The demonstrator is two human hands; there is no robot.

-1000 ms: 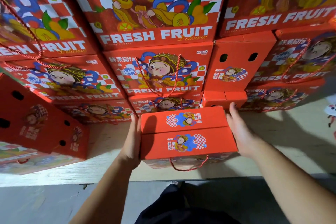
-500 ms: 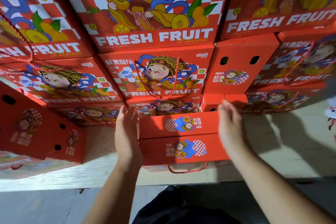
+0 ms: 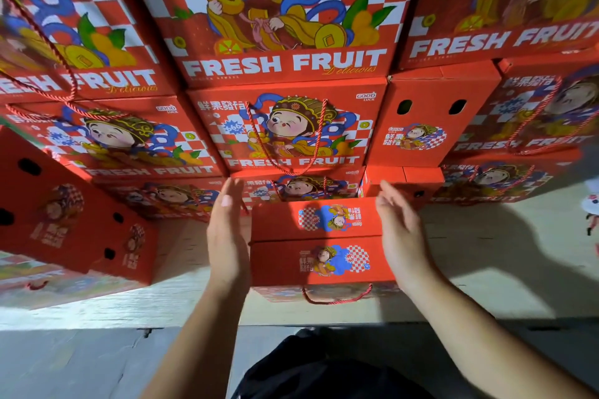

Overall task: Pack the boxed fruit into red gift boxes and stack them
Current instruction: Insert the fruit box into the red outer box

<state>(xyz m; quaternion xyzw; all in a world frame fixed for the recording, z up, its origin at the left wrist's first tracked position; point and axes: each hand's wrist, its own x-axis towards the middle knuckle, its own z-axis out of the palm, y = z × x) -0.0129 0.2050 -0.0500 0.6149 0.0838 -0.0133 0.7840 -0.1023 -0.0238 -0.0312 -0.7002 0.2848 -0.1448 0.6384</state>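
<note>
A: What is closest to us?
B: Two arms. The left hand point(image 3: 227, 236) and right hand point(image 3: 400, 236) are flat, fingers straight and released, one on each side of the red gift box point(image 3: 316, 241).
A: Are they holding it?
B: No. The box sits on the pale platform point(image 3: 486, 269), rope handle point(image 3: 337, 296) hanging in front.
A: And behind?
B: A big stack of red boxes point(image 3: 285, 136) saying FRESH FRUIT.
</note>
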